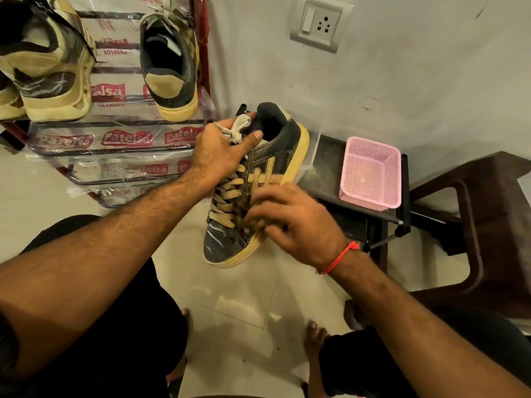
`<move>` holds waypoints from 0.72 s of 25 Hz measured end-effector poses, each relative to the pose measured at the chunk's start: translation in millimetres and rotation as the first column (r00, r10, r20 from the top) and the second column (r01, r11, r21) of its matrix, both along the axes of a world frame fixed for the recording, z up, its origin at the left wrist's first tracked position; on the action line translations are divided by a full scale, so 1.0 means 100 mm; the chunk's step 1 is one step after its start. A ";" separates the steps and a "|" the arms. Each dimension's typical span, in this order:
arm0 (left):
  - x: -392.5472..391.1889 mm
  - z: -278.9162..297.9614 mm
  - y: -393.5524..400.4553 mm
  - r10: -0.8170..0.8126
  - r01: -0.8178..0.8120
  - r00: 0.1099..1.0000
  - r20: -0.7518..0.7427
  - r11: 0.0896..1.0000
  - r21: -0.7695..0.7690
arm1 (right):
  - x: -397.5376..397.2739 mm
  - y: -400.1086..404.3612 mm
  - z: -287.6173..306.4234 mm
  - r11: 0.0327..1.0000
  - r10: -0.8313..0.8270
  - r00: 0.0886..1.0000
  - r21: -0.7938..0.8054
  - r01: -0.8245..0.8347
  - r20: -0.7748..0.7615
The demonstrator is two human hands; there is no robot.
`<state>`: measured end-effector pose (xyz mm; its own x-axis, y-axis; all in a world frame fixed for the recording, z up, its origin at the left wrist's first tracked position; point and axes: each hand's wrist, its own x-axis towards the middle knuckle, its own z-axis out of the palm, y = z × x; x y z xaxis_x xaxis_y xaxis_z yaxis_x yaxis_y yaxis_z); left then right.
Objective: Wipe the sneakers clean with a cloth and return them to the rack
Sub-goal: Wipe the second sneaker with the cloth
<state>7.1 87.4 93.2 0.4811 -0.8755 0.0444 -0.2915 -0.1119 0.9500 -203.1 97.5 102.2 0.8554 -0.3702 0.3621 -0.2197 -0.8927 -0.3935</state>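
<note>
Item: one dark sneaker with tan stripes, tan laces and a yellowed sole, held in the air above the tiled floor, toe toward the person, heel up toward the wall. Left hand: closed over the tongue and upper laces, thumb on the collar, with the knotted lace end bunched between the fingers; it carries the whole shoe. Right hand: blurred, fingers curled against the side of the forefoot, touching lace and sole; a dark mottled patch beneath the fingers may be the cloth, but whether anything is gripped cannot be told. Rack: to the left, rails wrapped in printed plastic film; one matching sneaker stands heel-out on the top tier, a different pair beside it. Risks, as judged: the hold is by tongue and laces only, so a firm rub at the toe could twist the shoe or pull it loose to drop on the bare feet below; the loose film could snag the sole on return. Clearance: a low dark stand with a pink basket sits just behind the heel, a brown chair to the right; open room lies downward and toward the rack's free slot right of the matching shoe.
</note>
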 end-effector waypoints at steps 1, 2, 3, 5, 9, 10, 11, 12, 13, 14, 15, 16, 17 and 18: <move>-0.01 0.01 0.01 -0.006 0.005 0.999 0.043 1.000 0.009 | 0.02 0.05 -0.02 0.997 0.046 0.997 -0.066 -0.050 -0.065; -0.01 0.01 0.01 -0.007 0.006 0.998 0.069 1.000 0.012 | 0.01 0.04 -0.03 0.994 0.045 0.996 -0.097 -0.052 -0.080; -0.01 0.04 0.02 0.003 -0.004 0.998 0.067 1.000 0.013 | 0.00 -0.01 -0.03 0.997 0.007 0.999 -0.072 -0.010 -0.047; -0.05 0.15 0.06 0.035 -0.032 0.998 -0.049 0.998 0.047 | -0.04 -0.13 0.00 0.974 -0.154 0.980 0.188 0.129 0.126; -0.16 0.32 0.15 -0.204 0.284 0.910 -0.361 0.941 0.185 | -0.16 -0.38 0.10 0.652 -0.560 0.781 0.728 0.210 0.276; -0.17 0.33 0.17 -0.293 0.387 0.872 -0.391 0.903 0.185 | -0.21 -0.44 0.12 0.601 -0.607 0.750 0.769 0.216 0.264; -0.16 0.33 0.18 -0.361 0.463 0.836 -0.413 0.868 0.179 | -0.26 -0.49 0.13 0.575 -0.632 0.731 0.788 0.219 0.258; -0.16 0.34 0.19 -0.403 0.511 0.808 -0.431 0.842 0.171 | -0.31 -0.54 0.14 0.565 -0.648 0.716 0.794 0.225 0.259; -0.17 0.35 0.19 -0.436 0.536 0.803 -0.406 0.826 0.174 | -0.35 -0.58 0.15 0.563 -0.660 0.703 0.794 0.229 0.264; -0.19 0.36 0.20 -0.474 0.546 0.816 -0.330 0.819 0.174 | -0.37 -0.61 0.16 0.558 -0.670 0.692 0.798 0.229 0.270; -0.22 0.37 0.22 -0.504 0.534 0.844 -0.185 0.825 0.188 | -0.38 -0.63 0.17 0.556 -0.678 0.680 0.800 0.226 0.279; -0.24 0.35 0.23 -0.504 0.489 0.863 0.022 0.846 0.214 | -0.38 -0.64 0.18 0.559 -0.680 0.672 0.800 0.219 0.292; -0.25 0.32 0.24 -0.486 0.440 0.842 0.234 0.870 0.225 | -0.38 -0.63 0.18 0.564 -0.681 0.668 0.797 0.216 0.300; -0.25 0.28 0.25 -0.460 0.418 0.808 0.368 0.888 0.191 | -0.37 -0.62 0.18 0.568 -0.676 0.670 0.797 0.207 0.308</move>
